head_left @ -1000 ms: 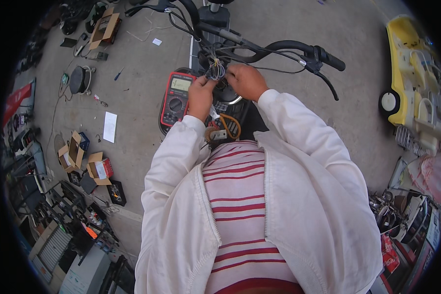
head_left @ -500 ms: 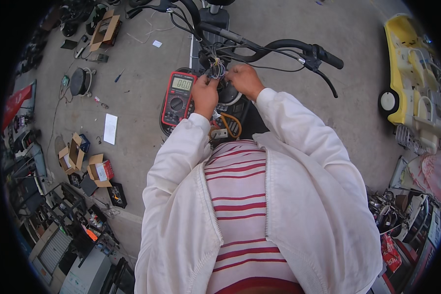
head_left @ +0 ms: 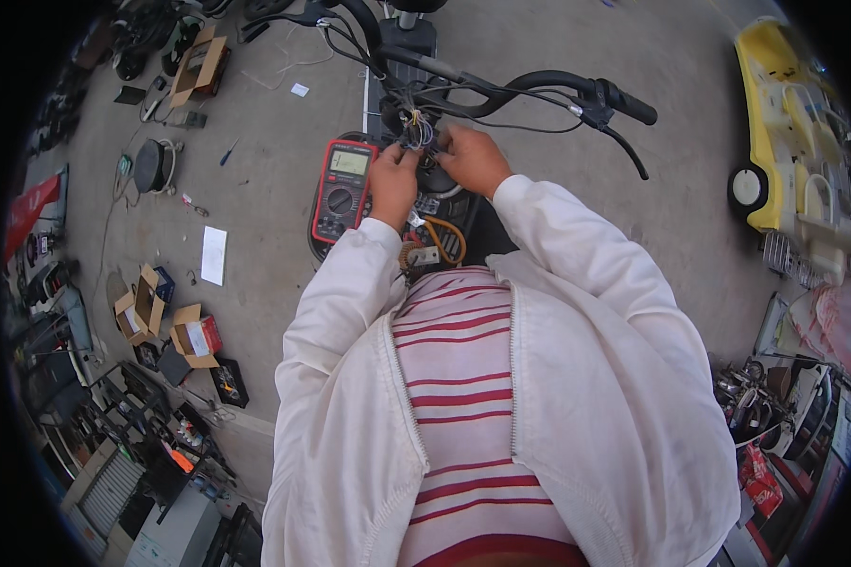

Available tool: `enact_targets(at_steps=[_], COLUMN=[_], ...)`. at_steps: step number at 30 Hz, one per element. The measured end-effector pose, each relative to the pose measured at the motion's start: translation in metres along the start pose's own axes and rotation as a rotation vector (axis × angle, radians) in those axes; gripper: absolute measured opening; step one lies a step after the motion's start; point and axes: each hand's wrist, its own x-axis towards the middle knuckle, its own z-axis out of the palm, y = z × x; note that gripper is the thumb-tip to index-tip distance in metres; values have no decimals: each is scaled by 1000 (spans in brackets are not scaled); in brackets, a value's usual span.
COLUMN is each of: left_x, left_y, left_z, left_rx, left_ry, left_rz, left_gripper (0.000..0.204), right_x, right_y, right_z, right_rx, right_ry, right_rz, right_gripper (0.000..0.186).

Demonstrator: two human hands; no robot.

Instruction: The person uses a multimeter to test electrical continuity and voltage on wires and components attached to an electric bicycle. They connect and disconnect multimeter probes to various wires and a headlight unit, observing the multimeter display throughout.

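Note:
Below the black handlebar [head_left: 529, 83] of a small two-wheeler hangs a bundle of thin coloured wires [head_left: 417, 128]. My left hand [head_left: 394, 186] is at the near edge of this bundle, thumb and fingers pinched. My right hand [head_left: 473, 161] comes in from the other side, its fingers closed just right of the wires. What lies between the fingertips of either hand is too small to make out. A red and dark grey multimeter [head_left: 341, 194] with a lit display rests face up beside my left hand. An orange coiled cable [head_left: 449, 241] loops below my wrists.
Open cardboard boxes [head_left: 195, 337], a white sheet [head_left: 214, 255], a screwdriver [head_left: 229, 151] and a round black stool [head_left: 148, 161] are on the concrete floor at left. A yellow toy-like car [head_left: 761, 123] stands at right. Metal parts [head_left: 752, 402] crowd the lower right.
The multimeter's display shows a different reading. My right hand has shifted slightly down and its fingers have drawn in nearer the left hand. My left hand has barely moved.

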Motion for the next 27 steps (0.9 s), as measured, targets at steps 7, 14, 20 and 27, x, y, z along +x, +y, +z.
enact_targets(at_steps=[7,14,20,27], left_x=[-4,-4,-16,-63], left_y=[9,9,14,25], left_z=[0,-6,-12,-53], left_rx=[-148,-105,-87,-216], left_ry=[-46,-81,-41,-12], left_rz=[-54,-108,-80,-175], left_gripper=[14,19,26,25], right_x=[-3,-16,-27,-66], right_y=[0,1,8,21], right_z=[2,7,10,16], right_rx=[31,90,150,230], right_ry=[96,113,170,212], right_rz=[-64,22,26,63], right_gripper=[32,32,30,29])
